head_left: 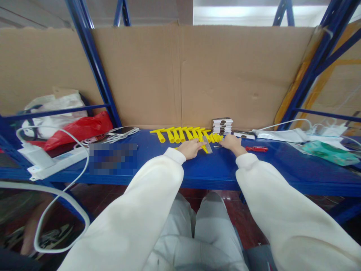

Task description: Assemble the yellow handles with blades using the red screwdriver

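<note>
My left hand [190, 148] is closed on a yellow T-shaped scraper [205, 148] with a flat grey blade, held just above the blue tabletop. Behind it, a row of yellow T-shaped handles [181, 134] lies side by side, wide ends toward the back. More yellow pieces [216, 138] lie close together between my two hands. My right hand [231, 143] is low at the table beside them, fingers curled down; what they hold, if anything, is hidden. A red screwdriver handle [256, 149] lies just right of that hand.
Small white-and-black boxes [222, 126] are stacked behind my right hand. White packets [282, 134] and a green tissue pack [329, 152] lie at right. A phone [123, 131], cables, a red bag [80, 130] and a white power strip [58, 163] are at left. Cardboard [180, 75] walls the back.
</note>
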{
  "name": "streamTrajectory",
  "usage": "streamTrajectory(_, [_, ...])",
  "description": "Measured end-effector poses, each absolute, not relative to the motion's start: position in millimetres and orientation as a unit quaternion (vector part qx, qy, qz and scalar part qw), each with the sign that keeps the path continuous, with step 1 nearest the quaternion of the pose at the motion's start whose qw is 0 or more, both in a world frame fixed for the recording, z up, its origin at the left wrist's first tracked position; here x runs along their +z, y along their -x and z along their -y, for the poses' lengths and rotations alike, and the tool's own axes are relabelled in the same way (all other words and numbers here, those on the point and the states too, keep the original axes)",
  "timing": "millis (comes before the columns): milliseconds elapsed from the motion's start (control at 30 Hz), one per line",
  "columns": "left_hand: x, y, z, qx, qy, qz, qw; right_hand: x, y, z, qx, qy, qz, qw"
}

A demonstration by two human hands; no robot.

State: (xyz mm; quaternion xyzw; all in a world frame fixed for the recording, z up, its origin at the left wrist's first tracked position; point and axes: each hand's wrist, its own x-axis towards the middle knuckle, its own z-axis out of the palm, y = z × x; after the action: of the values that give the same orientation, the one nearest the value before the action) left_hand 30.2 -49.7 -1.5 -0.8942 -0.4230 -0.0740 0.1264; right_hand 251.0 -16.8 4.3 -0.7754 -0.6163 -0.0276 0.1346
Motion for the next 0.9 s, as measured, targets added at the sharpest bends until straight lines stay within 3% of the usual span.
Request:
streamTrajectory(233, [-3,-30,48,-0.078,0.895,0.421,0.123,8,-253,20,-0.012,0.806,0.567,0.169])
streamTrajectory(567, [-6,-29,44,-0.090,0.898,0.413,0.122,11,-271,14,0.018,0.750,0.503,0.430])
streamTrajectory(733, [-7,-29,42,-0.090,0.900,0.409,0.120,9,-270,7,0.159,0.644,0.466,0.585])
streamTrajectory(900, [-8,-29,41,-0.096,0.901,0.406,0.121,8,-260,10,0.362,0.549,0.443,0.609])
